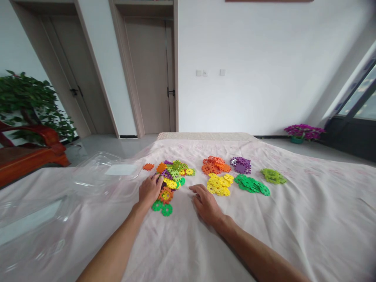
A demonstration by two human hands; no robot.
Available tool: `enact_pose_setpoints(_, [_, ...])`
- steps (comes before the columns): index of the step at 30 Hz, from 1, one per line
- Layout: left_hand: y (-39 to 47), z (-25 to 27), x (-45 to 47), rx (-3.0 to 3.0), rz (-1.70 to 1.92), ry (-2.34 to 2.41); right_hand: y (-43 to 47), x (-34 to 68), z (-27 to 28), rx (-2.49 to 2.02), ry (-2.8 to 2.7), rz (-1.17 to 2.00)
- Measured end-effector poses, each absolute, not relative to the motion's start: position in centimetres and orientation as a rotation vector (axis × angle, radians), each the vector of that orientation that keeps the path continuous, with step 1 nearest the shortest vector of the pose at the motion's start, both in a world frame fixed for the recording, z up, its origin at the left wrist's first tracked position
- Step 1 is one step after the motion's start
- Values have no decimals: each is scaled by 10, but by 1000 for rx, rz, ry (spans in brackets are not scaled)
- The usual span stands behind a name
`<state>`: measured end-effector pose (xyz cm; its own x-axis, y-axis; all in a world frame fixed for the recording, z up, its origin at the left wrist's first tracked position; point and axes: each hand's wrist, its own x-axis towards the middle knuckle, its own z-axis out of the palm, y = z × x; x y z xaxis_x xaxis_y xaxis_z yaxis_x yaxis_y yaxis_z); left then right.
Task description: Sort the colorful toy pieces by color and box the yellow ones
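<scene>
My left hand (150,190) rests at the left edge of a mixed heap of plastic snap-together pieces (175,174). Its fingers are bent together over dark purple pieces, and what they grip is hidden. Below that hand lie an orange square piece (166,194) with a yellow centre and green flower-shaped pieces (167,209). My right hand (206,204) is held over the cloth between the heap and a yellow pile (219,184). Its index finger stretches toward the heap, the fingers look loosely apart, and nothing shows in them.
Sorted by colour on the right are an orange pile (215,165), a purple pile (241,165), a green pile (252,184) and a lime pile (273,176). Clear plastic containers (100,178) stand at left on the pale cloth (308,219). One orange piece (148,167) lies apart.
</scene>
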<state>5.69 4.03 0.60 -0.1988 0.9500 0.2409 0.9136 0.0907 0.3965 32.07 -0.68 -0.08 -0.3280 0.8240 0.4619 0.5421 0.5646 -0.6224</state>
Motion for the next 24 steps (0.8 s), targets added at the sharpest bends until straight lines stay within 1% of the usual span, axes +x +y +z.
enact_pose_setpoints(2, [35, 12, 64, 1924, 853, 2349, -5, 321, -2, -1088, -1977, 437])
enact_pose_setpoints(4, [38, 18, 72, 2036, 1003, 2371, -3, 321, -4, -1075, -1947, 407])
enact_pose_setpoints(7, [62, 27, 90, 2365, 1023, 2120, 0, 321, -6, -1067, -1920, 372])
enact_pose_setpoints(9, [84, 34, 107, 2469, 895, 2026, 1, 321, -7, -1063, -1915, 362])
enact_pose_setpoints(14, [132, 49, 147, 2452, 315, 1822, -1, 322, -5, -1052, -1950, 361])
enact_pose_setpoints(15, [137, 50, 152, 2429, 255, 1810, -1, 322, -4, -1057, -1955, 368])
enact_pose_setpoints(19, [135, 49, 159, 2376, 159, 1821, 0, 323, -5, -1074, -1960, 391])
enact_pose_setpoints(24, [97, 49, 153, 2374, 111, 1859, 1, 323, -5, -1058, -1961, 405])
